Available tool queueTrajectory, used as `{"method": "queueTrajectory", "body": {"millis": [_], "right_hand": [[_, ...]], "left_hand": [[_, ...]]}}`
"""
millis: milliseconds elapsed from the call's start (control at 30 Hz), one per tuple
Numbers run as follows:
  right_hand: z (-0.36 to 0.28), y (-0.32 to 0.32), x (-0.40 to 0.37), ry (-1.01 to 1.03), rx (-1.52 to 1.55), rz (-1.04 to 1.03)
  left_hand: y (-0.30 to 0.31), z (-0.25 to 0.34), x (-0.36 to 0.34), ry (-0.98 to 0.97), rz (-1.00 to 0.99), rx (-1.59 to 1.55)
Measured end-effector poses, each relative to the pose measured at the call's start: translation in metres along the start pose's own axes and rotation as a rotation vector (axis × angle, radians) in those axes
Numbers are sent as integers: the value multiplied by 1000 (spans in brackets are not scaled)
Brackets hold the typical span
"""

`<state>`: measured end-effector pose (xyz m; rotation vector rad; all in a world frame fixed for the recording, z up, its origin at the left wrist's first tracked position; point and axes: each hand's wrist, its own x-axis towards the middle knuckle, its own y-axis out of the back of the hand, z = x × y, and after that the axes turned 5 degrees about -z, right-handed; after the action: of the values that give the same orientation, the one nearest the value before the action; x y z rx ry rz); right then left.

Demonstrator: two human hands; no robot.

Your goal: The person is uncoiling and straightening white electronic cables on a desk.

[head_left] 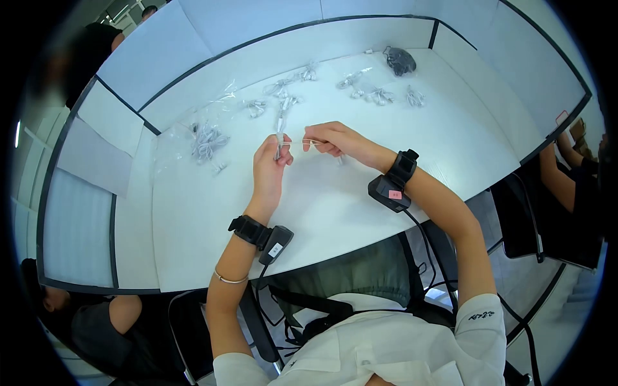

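Above the white table, my left hand is closed on a white cable, gathered partly in a bundle at the fingers. A short stretch of this cable runs across to my right hand, whose fingers are pinched on it. The hands are a small gap apart. Just beyond the left fingertips lies a bundled white cable. A small pale piece shows below the right fingers, partly hidden.
A tangled heap of white cables lies at left beside clear plastic bags. More cable bundles and a black bundle are toward the back. Low partitions enclose the table. Other people sit at both sides.
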<state>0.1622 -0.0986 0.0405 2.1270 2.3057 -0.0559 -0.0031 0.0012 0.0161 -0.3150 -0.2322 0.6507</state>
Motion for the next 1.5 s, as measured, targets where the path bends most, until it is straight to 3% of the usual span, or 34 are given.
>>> {"method": "queueTrajectory", "body": {"millis": [133,433,533,967,1067,1500], "right_hand": [[15,1,9,144,-323,152],[13,-8,4,286,-565,288],[5,-10,2,241,-709,285],[8,-8,1,293,-635,244],[8,-7,2,255,-694,283],[7,-8,1,264,-760,318]], "left_hand": [[-3,2,-2,24,11,-22],[-1,4,-1,50,31,-143],[0,5,-1,68,39,-158],[-1,3,-3,17,-51,-72],[-7,3,-2,11,40,71],[-4,-1,-2,32,-21,-93]]}}
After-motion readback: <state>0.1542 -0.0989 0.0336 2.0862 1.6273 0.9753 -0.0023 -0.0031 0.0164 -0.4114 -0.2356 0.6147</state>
